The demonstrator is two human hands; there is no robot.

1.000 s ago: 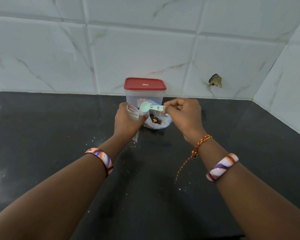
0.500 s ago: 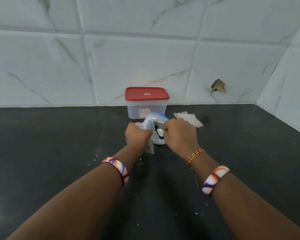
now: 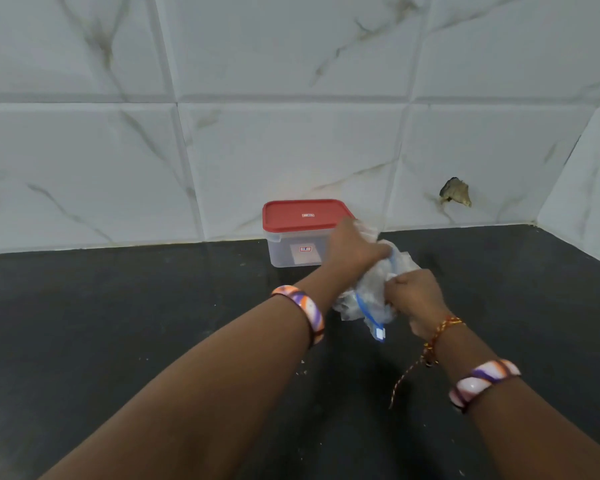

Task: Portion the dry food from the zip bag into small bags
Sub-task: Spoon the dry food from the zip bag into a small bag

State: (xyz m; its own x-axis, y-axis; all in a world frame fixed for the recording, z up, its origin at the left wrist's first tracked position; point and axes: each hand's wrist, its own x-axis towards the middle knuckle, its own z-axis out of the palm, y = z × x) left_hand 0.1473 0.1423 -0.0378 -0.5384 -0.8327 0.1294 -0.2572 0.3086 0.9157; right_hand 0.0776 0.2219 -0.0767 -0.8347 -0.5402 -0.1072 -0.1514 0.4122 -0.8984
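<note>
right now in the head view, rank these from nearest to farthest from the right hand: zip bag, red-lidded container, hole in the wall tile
1. zip bag: gripped by the right hand, on its left side.
2. red-lidded container: behind and to the left, against the wall, past the left hand.
3. hole in the wall tile: up on the back wall, to the right of the container.

Both arms reach forward, the left hand [image 3: 355, 252] farther out than the right hand [image 3: 417, 296], fingers curled.
</note>
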